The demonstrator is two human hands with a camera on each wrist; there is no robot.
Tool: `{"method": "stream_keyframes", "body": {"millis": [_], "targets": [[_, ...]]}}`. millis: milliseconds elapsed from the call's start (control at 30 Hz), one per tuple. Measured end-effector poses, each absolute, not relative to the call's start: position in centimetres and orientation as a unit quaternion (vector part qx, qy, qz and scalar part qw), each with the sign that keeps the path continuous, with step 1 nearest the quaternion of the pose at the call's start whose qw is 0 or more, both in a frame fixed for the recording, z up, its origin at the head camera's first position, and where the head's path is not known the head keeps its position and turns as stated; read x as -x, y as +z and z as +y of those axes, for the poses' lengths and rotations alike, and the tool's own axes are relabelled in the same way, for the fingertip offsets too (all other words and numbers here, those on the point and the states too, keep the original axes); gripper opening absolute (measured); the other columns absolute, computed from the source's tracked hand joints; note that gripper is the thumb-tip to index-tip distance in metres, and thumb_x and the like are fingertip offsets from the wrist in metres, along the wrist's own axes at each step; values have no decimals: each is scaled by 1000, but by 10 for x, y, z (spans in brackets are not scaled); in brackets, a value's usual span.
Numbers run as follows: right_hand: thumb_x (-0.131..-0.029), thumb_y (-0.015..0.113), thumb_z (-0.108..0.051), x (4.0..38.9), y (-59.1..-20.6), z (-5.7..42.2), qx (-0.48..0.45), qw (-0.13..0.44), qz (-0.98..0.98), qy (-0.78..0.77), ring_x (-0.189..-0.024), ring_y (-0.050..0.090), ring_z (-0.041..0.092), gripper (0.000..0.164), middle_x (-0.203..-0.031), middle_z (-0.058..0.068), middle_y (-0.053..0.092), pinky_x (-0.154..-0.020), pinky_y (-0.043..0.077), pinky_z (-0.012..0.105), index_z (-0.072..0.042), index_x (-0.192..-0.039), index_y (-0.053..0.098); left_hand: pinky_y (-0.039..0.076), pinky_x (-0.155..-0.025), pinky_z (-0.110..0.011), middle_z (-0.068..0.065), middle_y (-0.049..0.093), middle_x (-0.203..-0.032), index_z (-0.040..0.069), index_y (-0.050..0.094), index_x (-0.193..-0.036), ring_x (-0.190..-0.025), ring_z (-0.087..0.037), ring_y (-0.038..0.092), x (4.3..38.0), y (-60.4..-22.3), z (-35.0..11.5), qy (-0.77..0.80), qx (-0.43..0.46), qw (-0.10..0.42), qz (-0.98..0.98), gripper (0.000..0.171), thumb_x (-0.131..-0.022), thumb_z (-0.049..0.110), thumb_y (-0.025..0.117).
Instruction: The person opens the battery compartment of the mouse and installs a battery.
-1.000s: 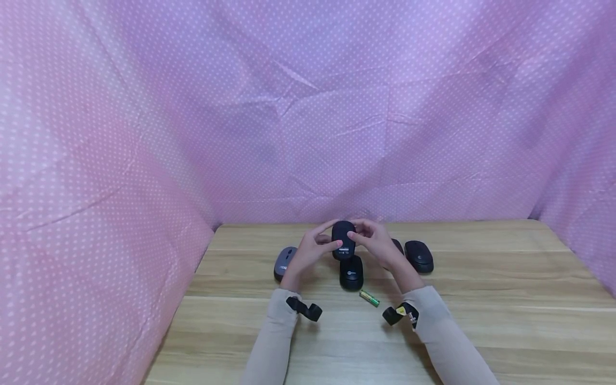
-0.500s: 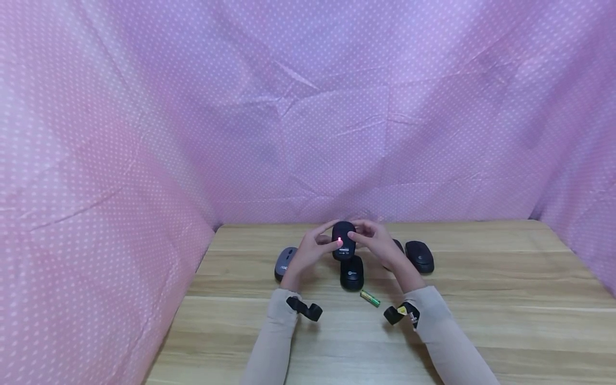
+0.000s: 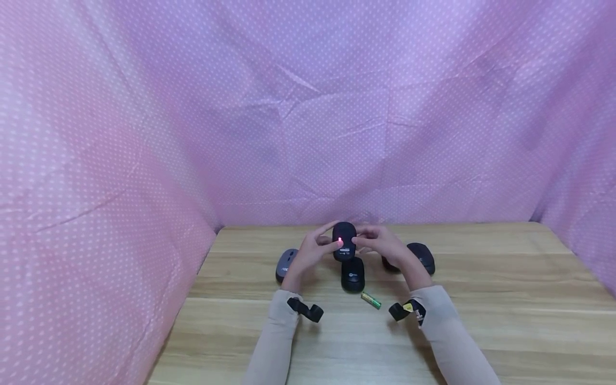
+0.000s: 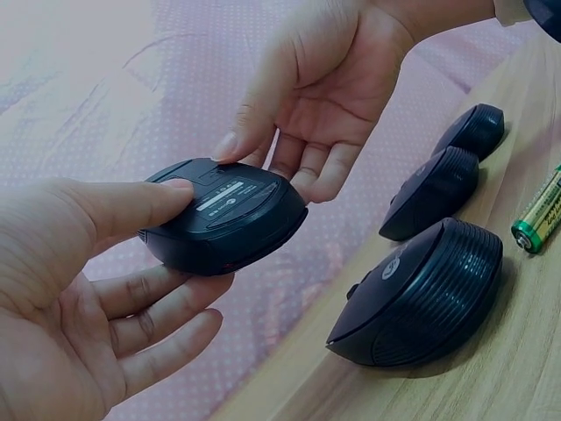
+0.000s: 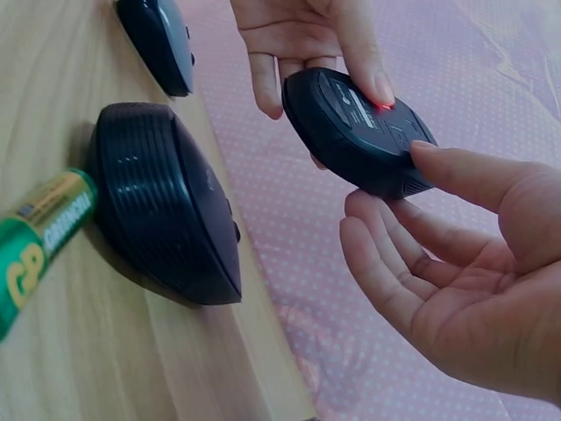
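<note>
A black computer mouse (image 3: pixel 345 231) is held up above the table with its underside turned toward the head camera. My left hand (image 3: pixel 312 251) pinches its left side, thumb across the underside and fingers behind. On the opposite edge, my right hand (image 3: pixel 386 247) grips it between thumb (image 5: pixel 456 171) and fingers. A red light glows beside the left thumb (image 5: pixel 379 90) in the right wrist view. Just below the held mouse, another black mouse (image 3: pixel 353 278) lies on the table, with a green and gold battery (image 3: pixel 371 300) close to its near end.
A grey mouse (image 3: pixel 284 265) lies left, partly behind the left wrist. Two more black mice stand at the right; one mouse (image 3: pixel 423 256) is partly covered by the right forearm, the other (image 3: pixel 389 264) mostly hidden. Pink dotted cloth (image 3: pixel 308 133) hangs behind the wooden table (image 3: pixel 505 278).
A red light has appeared on the held mouse's underside. My right hand has shifted slightly right, its thumb now at the mouse's edge. The left hand keeps its hold.
</note>
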State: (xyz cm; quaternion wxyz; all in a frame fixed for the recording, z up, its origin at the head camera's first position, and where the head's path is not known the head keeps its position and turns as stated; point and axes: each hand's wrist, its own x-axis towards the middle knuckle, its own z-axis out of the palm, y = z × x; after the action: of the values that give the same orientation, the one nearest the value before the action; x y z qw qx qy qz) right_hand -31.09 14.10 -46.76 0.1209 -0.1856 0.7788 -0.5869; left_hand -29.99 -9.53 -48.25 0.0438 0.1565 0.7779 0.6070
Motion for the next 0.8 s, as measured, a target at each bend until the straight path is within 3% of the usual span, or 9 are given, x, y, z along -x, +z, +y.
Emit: {"method": "stream_keyframes", "body": {"millis": [100,233,367,600,800], "targets": [[-101,65,-20,311,-466,144,192,118,784,-578,-102,67,35,40,-121,23,67,-96,57,57,4,-133,63,58,-96,-44,-20,67,-132,24,51,-151,-117,-32,68,301,-481,-94,612,-168,50,771,56,-98,20,69],[-101,65,-20,310,-463,144,183,116,788,-577,-94,70,29,41,-113,21,71,-92,60,53,7,-131,62,60,-95,-42,-28,66,-130,8,45,-154,-118,-37,67,302,-481,-93,619,-180,65,762,54,-103,16,62],[-103,61,-19,309,-463,144,181,125,779,-587,-87,72,30,44,-105,20,72,-85,62,51,8,-138,55,58,-99,-40,-28,64,-134,-1,49,-148,-122,-35,65,300,-483,-93,641,-167,74,745,49,-102,11,61],[-107,54,-16,304,-464,139,203,127,757,-608,-86,72,27,42,-110,25,67,-86,60,57,4,-143,49,60,-94,-36,-17,66,-118,5,61,-140,-103,-15,64,296,-485,-91,679,-126,59,721,45,-97,10,70],[-105,53,-7,296,-463,130,205,101,747,-624,-101,69,37,42,-121,35,59,-94,59,52,7,-144,45,60,-92,-44,-17,64,-120,12,61,-142,-96,-15,64,294,-481,-93,648,-123,28,751,45,-98,11,68]]}}
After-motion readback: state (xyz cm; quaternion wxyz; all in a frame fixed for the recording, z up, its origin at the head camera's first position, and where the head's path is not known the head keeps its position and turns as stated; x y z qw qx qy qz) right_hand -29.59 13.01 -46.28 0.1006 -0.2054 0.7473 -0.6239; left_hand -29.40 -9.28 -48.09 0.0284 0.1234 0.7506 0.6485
